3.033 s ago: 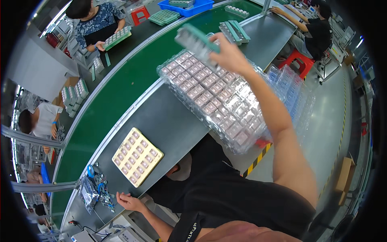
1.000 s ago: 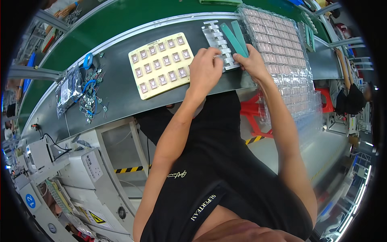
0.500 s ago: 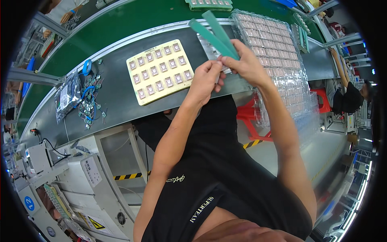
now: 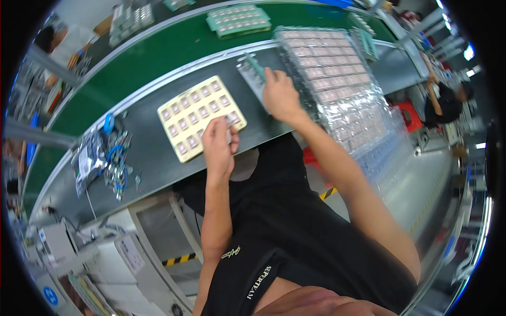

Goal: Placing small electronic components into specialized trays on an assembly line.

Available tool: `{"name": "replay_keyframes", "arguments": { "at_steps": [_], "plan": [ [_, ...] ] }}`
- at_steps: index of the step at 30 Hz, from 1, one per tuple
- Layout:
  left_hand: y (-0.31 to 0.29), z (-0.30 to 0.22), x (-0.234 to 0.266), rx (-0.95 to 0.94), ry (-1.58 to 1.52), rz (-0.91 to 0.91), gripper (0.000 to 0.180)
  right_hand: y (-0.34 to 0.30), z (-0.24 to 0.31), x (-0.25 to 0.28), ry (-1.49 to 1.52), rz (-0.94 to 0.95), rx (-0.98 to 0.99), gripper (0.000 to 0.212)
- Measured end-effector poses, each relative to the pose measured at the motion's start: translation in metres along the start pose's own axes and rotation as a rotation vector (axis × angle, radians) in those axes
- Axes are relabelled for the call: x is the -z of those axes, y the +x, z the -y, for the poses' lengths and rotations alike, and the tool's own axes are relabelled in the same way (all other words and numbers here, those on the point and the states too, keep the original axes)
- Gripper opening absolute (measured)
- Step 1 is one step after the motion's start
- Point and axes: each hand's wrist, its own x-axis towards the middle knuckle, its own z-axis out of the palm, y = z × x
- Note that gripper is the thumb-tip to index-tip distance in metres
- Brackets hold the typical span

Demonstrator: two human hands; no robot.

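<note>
My left hand [image 4: 219,145] is at the lower right edge of a pale yellow tray [image 4: 185,156]. Its fingers are curled together; a small pale thing may be between them, too blurred to name. Rows of small square pinkish parts [image 4: 203,111] sit in the tray. My right hand [image 4: 283,97] is over a narrow grey metal fixture [image 4: 247,79], its fingers closed at one end of a flat green strip [image 4: 255,65]. The strip's other end points away from me, and my hand hides the rest of it.
Clear plastic trays of pinkish parts [image 4: 296,68] stand at the right. Left lie a silvery bag [image 4: 90,160] and tangled blue wires with small boards [image 4: 117,158]. A green tray of parts [image 4: 240,32] rests on the green belt [image 4: 174,50]. Other people work beyond.
My hands have moved apart. The right brought the green strips down to the metal fixture, where one now shows; the left moved to the yellow tray. The head view has shifted.
</note>
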Motion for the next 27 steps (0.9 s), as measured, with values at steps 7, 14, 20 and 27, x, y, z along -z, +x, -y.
{"name": "replay_keyframes", "arguments": {
  "at_steps": [7, 14, 20, 27],
  "plan": [
    [-0.013, -0.004, 0.012, -0.09, 0.038, 0.028, 0.023, -0.008, 0.019, 0.0, -0.083, 0.083, -0.086, 0.058],
    [-0.017, -0.013, 0.026, -0.115, 0.072, -0.029, 0.023, -0.004, 0.007, 0.013, 0.1, 0.141, -0.06, 0.048],
    [-0.011, -0.031, 0.029, -0.149, 0.129, -0.122, 0.022, 0.037, -0.026, 0.057, 0.233, 0.086, -0.052, 0.052],
    [-0.007, -0.053, 0.027, -0.221, 0.296, -0.287, 0.02, 0.164, -0.224, 0.133, 0.072, -0.213, -0.149, 0.053]
  ]
}}
